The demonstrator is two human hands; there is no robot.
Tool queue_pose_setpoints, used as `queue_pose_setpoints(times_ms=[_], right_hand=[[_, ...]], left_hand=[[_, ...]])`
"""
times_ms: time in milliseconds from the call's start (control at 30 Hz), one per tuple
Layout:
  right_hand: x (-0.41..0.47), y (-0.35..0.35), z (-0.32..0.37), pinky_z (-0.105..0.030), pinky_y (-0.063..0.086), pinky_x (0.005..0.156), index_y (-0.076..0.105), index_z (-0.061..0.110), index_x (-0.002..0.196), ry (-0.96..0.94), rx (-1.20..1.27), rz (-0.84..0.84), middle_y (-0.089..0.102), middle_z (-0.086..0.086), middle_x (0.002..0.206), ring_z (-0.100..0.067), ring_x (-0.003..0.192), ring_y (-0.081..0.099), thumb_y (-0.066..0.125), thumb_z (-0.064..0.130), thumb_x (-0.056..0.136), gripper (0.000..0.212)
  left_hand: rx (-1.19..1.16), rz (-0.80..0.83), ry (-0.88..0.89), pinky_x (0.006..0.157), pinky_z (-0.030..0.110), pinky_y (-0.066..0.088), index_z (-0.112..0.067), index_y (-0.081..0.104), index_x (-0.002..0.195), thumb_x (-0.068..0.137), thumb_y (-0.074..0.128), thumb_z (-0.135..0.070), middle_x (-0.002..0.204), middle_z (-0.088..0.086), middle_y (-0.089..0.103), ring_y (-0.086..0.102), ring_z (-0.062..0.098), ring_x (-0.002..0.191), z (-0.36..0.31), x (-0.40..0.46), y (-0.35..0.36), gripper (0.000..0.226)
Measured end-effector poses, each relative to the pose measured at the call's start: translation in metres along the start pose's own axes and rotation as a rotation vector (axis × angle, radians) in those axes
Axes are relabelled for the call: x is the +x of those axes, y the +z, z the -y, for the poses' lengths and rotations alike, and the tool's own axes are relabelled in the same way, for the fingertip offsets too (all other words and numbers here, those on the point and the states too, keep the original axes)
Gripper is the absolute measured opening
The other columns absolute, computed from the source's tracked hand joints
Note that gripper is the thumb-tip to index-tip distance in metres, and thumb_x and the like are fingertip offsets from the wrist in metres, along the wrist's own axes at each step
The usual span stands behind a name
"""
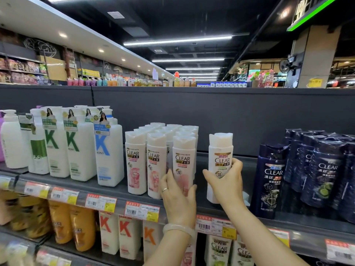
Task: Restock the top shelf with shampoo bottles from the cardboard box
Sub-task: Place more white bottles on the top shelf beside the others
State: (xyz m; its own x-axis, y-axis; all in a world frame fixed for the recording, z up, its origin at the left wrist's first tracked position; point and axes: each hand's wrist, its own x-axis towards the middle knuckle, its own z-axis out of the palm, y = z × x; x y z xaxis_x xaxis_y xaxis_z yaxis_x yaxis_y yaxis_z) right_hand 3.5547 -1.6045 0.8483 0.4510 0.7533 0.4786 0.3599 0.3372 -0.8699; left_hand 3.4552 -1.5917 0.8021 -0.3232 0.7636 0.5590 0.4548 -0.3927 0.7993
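On the top shelf (115, 186), the left hand (177, 191) grips a pink-labelled Clear bottle (183, 160) in the front row; the right hand (225, 181) holds a separate white Clear bottle (221, 156) upright.

On the top shelf (226, 166) a bare lane is lying open between the pink-label CLEAR bottles (159, 160) and the dark blue CLEAR bottles (307, 169) — only one white bottle (221, 166), gripped by the right hand (226, 185), is standing in it. The left hand (178, 194) is wrapping the front-right pink bottle (184, 164), narrowing that lane's left side. Above every cap, room is running free up to the grey back panel's (211, 112) top edge — the tall K pump bottles (76, 143) are crowding the far left.
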Motion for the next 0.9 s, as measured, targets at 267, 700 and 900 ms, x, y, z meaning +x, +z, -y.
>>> queue_pose_setpoints(times_ms=[267,700,900], right_hand=[[-0.007,0.009,-0.015,-0.028,0.045,0.074,0.030,0.020,0.108,0.007,-0.041,-0.114,0.047,0.001,0.108,-0.016,0.097,0.051,0.079,0.011,0.068,0.064],[-0.025,0.005,-0.019,-0.031,0.048,0.089,0.023,0.015,0.128,0.086,-0.279,0.094,0.045,-0.005,0.128,-0.015,0.108,0.048,0.073,0.008,0.074,0.074],[-0.026,0.007,-0.021,-0.033,0.048,0.089,0.025,0.017,0.124,0.080,-0.316,0.080,0.048,-0.004,0.126,-0.019,0.111,0.049,0.075,0.012,0.074,0.071]], left_hand=[[0.066,-0.176,0.095,0.101,0.043,0.030,0.004,0.040,0.132,0.059,0.086,-0.017,0.131,0.023,0.043,0.027,0.021,0.121,0.019,-0.008,-0.002,0.089],[0.062,-0.005,-0.047,0.113,0.051,0.023,-0.004,0.030,0.141,0.071,0.075,-0.037,0.150,0.012,0.017,0.020,0.033,0.135,0.024,-0.006,-0.011,0.089],[0.085,0.026,-0.046,0.113,0.048,0.023,-0.006,0.041,0.134,0.072,0.075,-0.035,0.148,0.013,0.019,0.021,0.033,0.133,0.028,-0.005,-0.012,0.077]])
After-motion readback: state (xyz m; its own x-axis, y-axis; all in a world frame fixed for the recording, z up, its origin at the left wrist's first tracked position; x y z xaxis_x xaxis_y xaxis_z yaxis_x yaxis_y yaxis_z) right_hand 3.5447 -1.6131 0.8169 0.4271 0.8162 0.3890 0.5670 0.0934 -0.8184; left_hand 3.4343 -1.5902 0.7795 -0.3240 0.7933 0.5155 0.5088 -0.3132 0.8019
